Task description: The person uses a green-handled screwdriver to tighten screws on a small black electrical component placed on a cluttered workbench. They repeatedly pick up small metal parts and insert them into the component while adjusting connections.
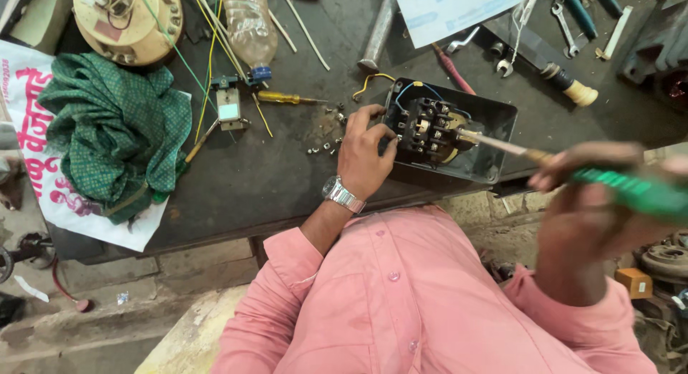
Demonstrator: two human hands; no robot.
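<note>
Left hand (pixel 365 153) pinched black switch block (pixel 430 130) inside dark box (pixel 494 119) on workbench (pixel 272 173); right hand (pixel 595 195) fisted round green screwdriver (pixel 623 187), tip in block. Best kept square on screw, block braced

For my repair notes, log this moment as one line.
left hand: steadies switch block in black box | right hand: holds green screwdriver, tip at block | loose screws on bench
</note>
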